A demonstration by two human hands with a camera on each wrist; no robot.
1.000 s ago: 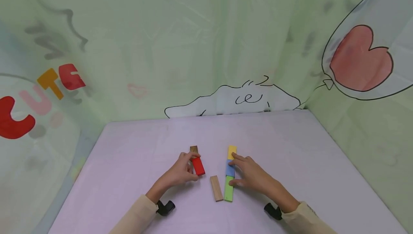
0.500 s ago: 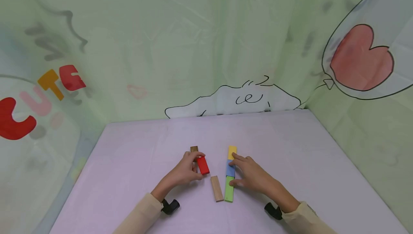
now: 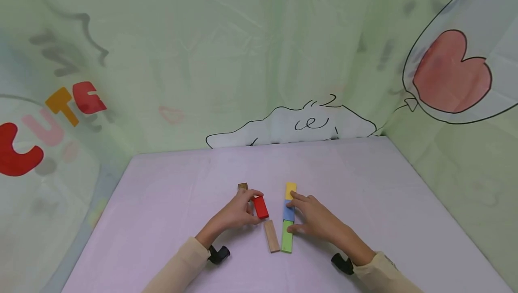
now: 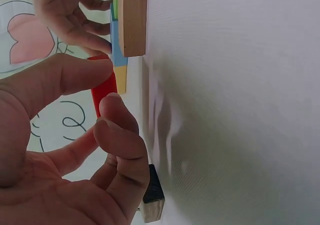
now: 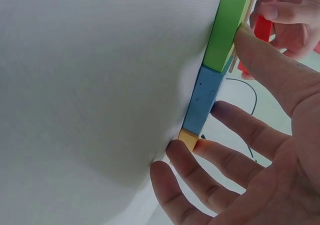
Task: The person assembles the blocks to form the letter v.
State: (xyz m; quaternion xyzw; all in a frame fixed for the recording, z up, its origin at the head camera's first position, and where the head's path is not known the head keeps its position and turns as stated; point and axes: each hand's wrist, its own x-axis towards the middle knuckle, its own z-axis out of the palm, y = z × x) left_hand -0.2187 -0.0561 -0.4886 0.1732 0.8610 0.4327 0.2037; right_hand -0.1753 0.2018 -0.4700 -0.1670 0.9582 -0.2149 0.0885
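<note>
On the wall at far left, a red letter C (image 3: 18, 160) is printed, with more coloured letters climbing beside it. Next comes the left sleeve (image 3: 178, 264), pale beige, reaching over the lilac-white table (image 3: 344, 171), with a black wrist piece (image 3: 220, 255) at its cuff. Beyond it the left hand (image 3: 236, 210) has its grip closed on the red block (image 3: 261, 207), pinching it between thumb and fingers. Past that hand, partly hidden by it, lies a dark brown block (image 3: 243, 186). The red block is just beyond the far end of a plain wooden block (image 3: 271, 236), which lies slanted, its near end just beside the green block (image 3: 287, 239). Green, the blue block (image 3: 288, 212) and the yellow block (image 3: 290, 188) make one straight row, end to end, with green nearest the person and yellow farthest. Along the row's right side is the right hand (image 3: 317, 219), its grip loose and fingers spread, the thumb touching green and fingertips at blue and yellow. Farther right is the right sleeve (image 3: 382, 273), and on the right wall a balloon drawing with a red heart (image 3: 451, 73).
</note>
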